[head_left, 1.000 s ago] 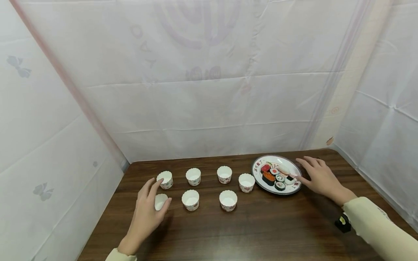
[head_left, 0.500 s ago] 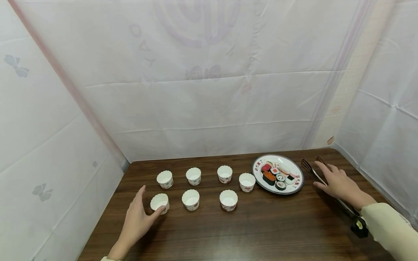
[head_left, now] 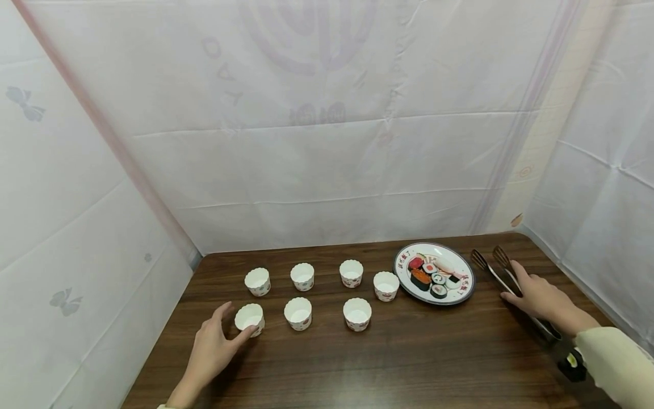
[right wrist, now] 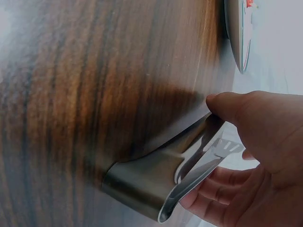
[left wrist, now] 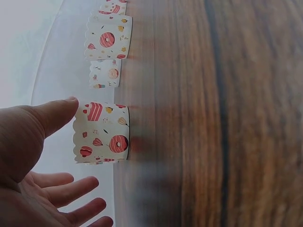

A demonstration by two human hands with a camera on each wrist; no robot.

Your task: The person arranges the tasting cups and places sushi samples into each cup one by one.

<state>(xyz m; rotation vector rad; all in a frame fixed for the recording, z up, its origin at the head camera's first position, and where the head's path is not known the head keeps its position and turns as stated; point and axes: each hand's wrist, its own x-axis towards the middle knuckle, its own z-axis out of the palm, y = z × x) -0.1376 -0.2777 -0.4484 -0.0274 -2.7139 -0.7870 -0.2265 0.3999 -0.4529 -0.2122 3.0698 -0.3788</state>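
Two metal serving tongs arms with slotted heads, one pair of tongs (head_left: pixel 479 260), lie at the table's right side. My right hand (head_left: pixel 549 301) is over them; in the right wrist view its thumb (right wrist: pixel 227 106) is on one arm and its fingers curl against the other, with the bent end (right wrist: pixel 142 184) toward the camera. My left hand (head_left: pixel 208 349) is beside the nearest left paper baking cup (head_left: pixel 250 318), thumb at its rim, fingers spread apart. In the left wrist view that cup (left wrist: pixel 104 132) stands upright, printed with cakes and donuts.
Several more white paper cups (head_left: pixel 298 313) stand in two loose rows on the brown wooden table (head_left: pixel 409 358). A round plate (head_left: pixel 403 248) bearing sushi pieces is between the cups and the tongs. White cloth (head_left: pixel 327 165) hangs behind and at both sides.
My right hand has moved right and toward me, from beside the plate onto the tongs, and now grips them. My left hand has drawn back left from above the cups.
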